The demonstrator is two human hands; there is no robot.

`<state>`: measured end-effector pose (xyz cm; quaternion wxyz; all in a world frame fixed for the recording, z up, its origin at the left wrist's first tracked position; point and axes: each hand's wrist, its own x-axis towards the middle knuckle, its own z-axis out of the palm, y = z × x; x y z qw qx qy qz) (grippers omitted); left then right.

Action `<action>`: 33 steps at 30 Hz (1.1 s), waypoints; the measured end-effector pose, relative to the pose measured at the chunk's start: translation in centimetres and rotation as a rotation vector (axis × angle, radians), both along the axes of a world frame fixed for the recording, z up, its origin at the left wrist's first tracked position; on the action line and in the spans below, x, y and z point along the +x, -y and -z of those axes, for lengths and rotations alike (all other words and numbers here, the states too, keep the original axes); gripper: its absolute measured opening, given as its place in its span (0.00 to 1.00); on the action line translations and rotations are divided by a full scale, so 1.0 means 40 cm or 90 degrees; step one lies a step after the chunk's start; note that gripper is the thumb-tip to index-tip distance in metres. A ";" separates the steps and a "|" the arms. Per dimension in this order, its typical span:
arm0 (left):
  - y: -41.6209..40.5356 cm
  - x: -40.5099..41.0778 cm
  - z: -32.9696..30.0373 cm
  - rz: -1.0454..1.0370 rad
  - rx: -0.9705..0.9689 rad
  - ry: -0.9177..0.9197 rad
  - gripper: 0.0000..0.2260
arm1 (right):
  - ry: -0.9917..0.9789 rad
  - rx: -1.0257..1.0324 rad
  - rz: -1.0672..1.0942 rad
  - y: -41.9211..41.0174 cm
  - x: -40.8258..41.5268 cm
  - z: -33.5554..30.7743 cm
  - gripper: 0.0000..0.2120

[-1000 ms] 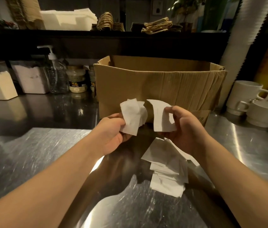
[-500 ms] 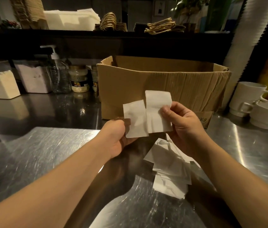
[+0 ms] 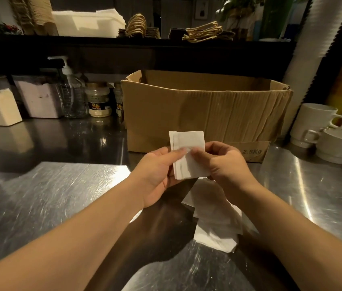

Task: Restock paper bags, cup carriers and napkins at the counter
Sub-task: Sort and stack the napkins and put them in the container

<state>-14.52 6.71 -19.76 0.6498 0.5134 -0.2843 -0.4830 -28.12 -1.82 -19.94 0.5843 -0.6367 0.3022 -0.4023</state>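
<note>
Half a second on, two napkins that were held apart have come together into one folded napkin (image 3: 188, 154), now pinched from both sides. Left hand (image 3: 158, 171) holds its left edge between thumb and fingers, a grasping grip; right hand (image 3: 224, 164) does the same on the right edge, the two thumbs almost meeting on the paper. Below the grip and a little to its right, a loose pile of napkins (image 3: 216, 225) lies on the steel counter (image 3: 50, 196). Just beyond the grip stands an open cardboard box (image 3: 205, 108). Well to the right of it, white cups (image 3: 323, 131) are stacked; far to the left, a pump bottle (image 3: 71, 95) and two jars (image 3: 98, 99) stand.
</note>
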 end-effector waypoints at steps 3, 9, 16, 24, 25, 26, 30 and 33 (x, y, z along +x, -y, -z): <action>0.004 -0.003 0.009 -0.014 0.013 0.026 0.14 | -0.025 -0.020 0.056 -0.001 0.009 0.007 0.16; 0.005 -0.006 0.015 0.010 -0.010 0.059 0.12 | -0.045 0.010 -0.013 -0.006 0.000 0.000 0.13; -0.015 -0.043 0.001 0.087 -0.067 0.046 0.22 | -0.128 -0.274 0.068 -0.040 0.010 0.006 0.18; -0.023 -0.022 -0.004 0.063 -0.006 -0.103 0.18 | -0.082 -0.216 0.011 -0.059 0.013 -0.004 0.23; -0.022 -0.020 -0.002 0.065 -0.010 -0.115 0.18 | -0.071 -0.196 0.007 -0.058 0.013 -0.005 0.21; -0.021 -0.019 -0.001 0.068 -0.013 -0.128 0.18 | -0.064 -0.180 0.004 -0.056 0.013 -0.006 0.19; -0.016 -0.009 0.000 0.075 -0.017 -0.137 0.17 | -0.003 -0.107 -0.005 -0.042 0.007 -0.011 0.15; -0.016 -0.001 -0.003 0.103 -0.028 -0.141 0.19 | 0.023 -0.084 0.004 -0.034 0.002 -0.018 0.13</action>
